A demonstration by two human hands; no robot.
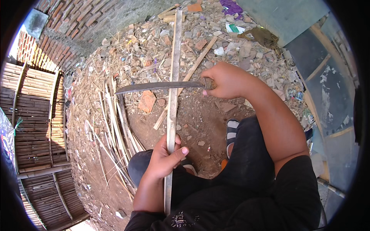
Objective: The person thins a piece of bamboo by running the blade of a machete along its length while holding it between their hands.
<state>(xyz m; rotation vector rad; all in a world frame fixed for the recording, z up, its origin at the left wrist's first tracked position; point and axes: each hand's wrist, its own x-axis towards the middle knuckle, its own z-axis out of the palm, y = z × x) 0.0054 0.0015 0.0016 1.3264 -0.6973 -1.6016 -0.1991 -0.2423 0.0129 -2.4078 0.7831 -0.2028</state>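
My left hand grips a long pale wooden or bamboo strip, which runs upright through the view from my lap to the rubble. My right hand is closed on the handle of a long, dark-bladed machete. The blade lies level across the strip, well above my left hand, its tip pointing left; whether it touches the strip I cannot tell. Behind the strip, a second thin stick lies slanted on the ground. Several loose split strips are piled beside my left knee.
I squat on dirt scattered with rubble, straw and litter. A brick wall rises at upper left, above bamboo slat panels along the left. Grey boards with wooden battens stand on the right. A purple cloth lies at the back.
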